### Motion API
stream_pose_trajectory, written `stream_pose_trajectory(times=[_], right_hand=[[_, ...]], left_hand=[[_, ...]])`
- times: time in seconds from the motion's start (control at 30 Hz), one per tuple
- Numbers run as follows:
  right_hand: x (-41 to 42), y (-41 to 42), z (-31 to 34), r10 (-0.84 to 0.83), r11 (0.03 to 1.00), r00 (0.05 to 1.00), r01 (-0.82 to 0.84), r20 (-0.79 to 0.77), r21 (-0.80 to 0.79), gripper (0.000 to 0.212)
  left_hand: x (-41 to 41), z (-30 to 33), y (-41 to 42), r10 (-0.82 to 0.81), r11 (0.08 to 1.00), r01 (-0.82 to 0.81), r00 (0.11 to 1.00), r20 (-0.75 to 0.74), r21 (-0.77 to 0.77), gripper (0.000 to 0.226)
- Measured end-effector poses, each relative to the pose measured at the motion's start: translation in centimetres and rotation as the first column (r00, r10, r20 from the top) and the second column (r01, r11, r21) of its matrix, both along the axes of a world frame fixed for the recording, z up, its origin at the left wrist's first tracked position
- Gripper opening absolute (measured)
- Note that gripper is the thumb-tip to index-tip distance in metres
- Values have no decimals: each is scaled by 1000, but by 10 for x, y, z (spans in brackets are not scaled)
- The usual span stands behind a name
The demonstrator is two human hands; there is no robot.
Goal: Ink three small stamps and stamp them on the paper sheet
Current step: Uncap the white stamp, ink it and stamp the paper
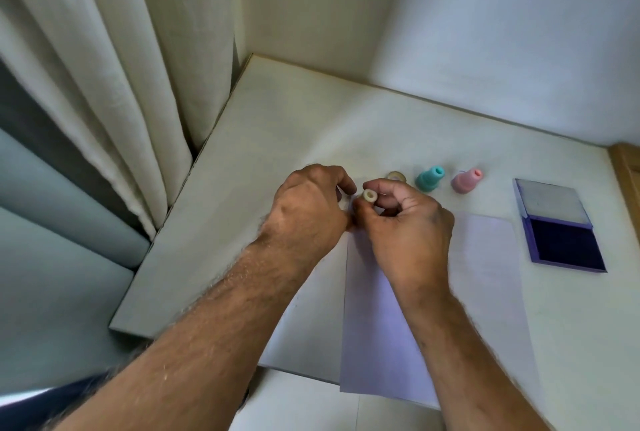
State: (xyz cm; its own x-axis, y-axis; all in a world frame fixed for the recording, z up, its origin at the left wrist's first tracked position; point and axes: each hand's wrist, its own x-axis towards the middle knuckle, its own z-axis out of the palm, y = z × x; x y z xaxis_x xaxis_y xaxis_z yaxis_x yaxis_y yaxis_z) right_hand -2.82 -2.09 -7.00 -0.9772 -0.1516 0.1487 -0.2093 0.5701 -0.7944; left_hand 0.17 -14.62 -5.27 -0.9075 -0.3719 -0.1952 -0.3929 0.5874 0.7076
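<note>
Pinched in the right hand [403, 219], the cream stamp [369, 195] hovers above the paper [481, 257]; left hand [308, 205] curls beside it, grasp unclear. Best carry it upright to the pad [564, 243].

One head-worn wide-angle view — looking forward and steeply down, close over the surface [277, 139], tilted so the wall corner leans; both forearms enter from the bottom edge.
</note>
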Motion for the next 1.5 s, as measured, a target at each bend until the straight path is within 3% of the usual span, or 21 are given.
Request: stream_pose_trajectory(times=[0.23,0.43,0.57,0.67,0.8,0.9,0.97,1.07,1.3,1.5], right_hand=[[-17,3,19,173,961,984,-177,38,213,9],[-28,0,29,251,908,944,-306,213,286,13],[-31,-1,34,251,897,937,-320,245,306,14],[-23,4,34,254,930,937,-305,241,205,13],[-7,24,34,38,996,963,-16,267,-85,19],[1,40,42,-76,933,928,196,366,-301,20],[2,51,47,-84,897,911,245,403,-368,21],[2,67,57,-35,868,895,248,445,-430,19],[5,99,66,13,869,886,219,463,-443,23],[9,108,55,11,884,877,216,481,-415,23]], left_hand=[[-4,2,1,-16,1000,16,998,68,12,40],[-5,3,0,-20,1000,19,996,90,10,41],[-4,4,1,-22,1000,22,996,88,9,41],[-3,6,1,-14,1000,14,996,86,6,41],[-3,8,1,-33,999,34,994,107,-2,43],[-3,10,0,-39,999,39,992,120,-1,43],[-4,13,-1,-39,999,38,991,124,11,46],[-7,17,-2,1,1000,-3,996,91,27,42],[-23,26,9,95,995,-94,991,-94,12,10],[-45,19,31,28,990,-49,988,-155,-130,22]])
